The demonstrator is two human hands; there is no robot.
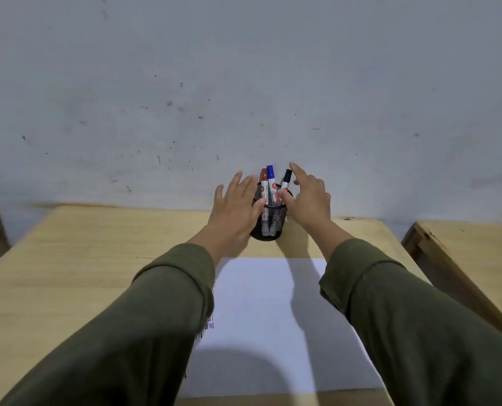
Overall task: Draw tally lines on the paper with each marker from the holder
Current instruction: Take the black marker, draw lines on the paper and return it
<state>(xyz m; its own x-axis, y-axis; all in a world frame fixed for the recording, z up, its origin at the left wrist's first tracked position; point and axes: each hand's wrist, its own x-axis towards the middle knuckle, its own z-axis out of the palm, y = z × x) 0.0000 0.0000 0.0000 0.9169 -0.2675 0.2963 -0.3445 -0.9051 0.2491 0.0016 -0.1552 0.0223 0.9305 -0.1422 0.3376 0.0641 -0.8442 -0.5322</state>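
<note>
A black mesh holder (270, 227) stands at the far edge of the wooden table (82, 259), against the wall. Three markers stand upright in it: a red-capped one (263, 183), a blue-capped one (270, 183) and a black-capped one (286, 178). My left hand (238, 206) lies flat against the holder's left side, fingers spread. My right hand (308, 197) hovers at the holder's right, fingers apart around the black-capped marker; I cannot tell whether they touch it. White paper (273, 317) lies in front of me, with short tally marks (210, 325) showing beside my left sleeve.
A grey scuffed wall (243, 83) rises right behind the holder. A second wooden table (472, 253) stands to the right across a narrow gap. My green sleeves cover both sides of the paper.
</note>
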